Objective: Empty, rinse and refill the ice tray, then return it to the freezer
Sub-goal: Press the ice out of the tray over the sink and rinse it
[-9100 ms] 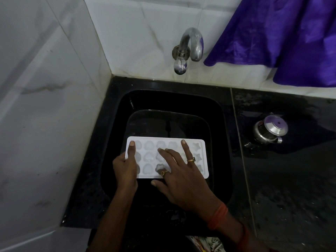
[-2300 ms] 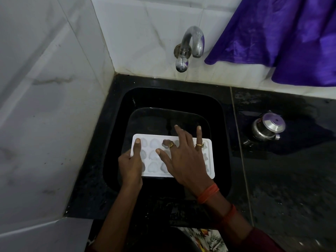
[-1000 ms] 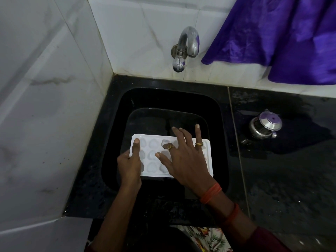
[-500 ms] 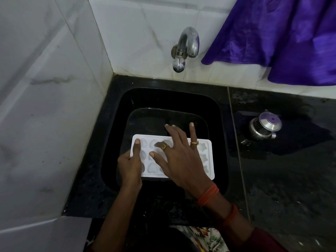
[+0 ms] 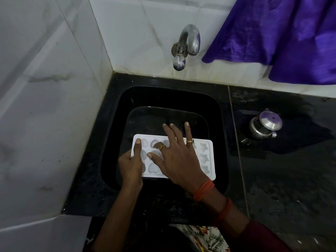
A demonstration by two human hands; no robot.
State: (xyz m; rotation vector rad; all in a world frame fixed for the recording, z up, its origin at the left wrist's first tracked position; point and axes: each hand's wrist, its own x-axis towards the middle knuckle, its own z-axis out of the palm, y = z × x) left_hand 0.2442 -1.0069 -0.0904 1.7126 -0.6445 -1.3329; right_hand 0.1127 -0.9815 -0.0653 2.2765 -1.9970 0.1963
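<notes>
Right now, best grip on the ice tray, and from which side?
Pinch the flat rim of the ice tray at its free right short end, from the right: it lies level over the sink, the left hand grips the left end, the right hand lies flat on top.

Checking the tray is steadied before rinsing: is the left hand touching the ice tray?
Touching. The head view shows the left hand gripping the ice tray at its left edge, thumb lying on the top face.
</notes>
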